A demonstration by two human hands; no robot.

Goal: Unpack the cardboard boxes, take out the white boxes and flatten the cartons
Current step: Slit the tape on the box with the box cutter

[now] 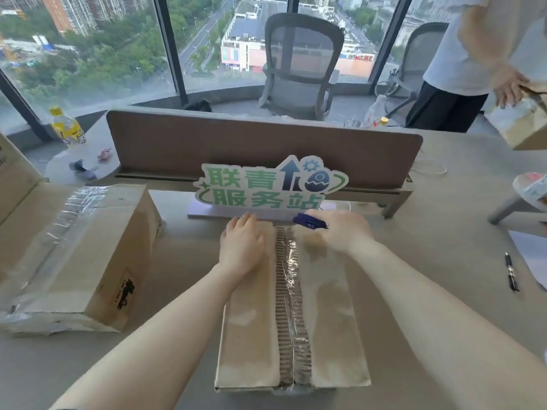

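On a smooth grey desk [444, 232] by tall windows, a long taped cardboard carton [251, 335] with a split corrugated seam lies under the left hand [241, 247], fingers flat and together, while the blurred right hand [340, 232] grips a blue cutter [309, 221].

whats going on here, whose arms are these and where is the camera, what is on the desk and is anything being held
There is no machine here. The single picture comes from a camera worn on a person's head, looking down at their own bare arms. The left hand lies flat on a cardboard box whose taped middle seam looks slit. The right hand has a blue tool in its grip at the far end of the seam, probably a cutter. A second taped carton sits to the left, a green sign stands behind, and a pen lies to the right on the desk.
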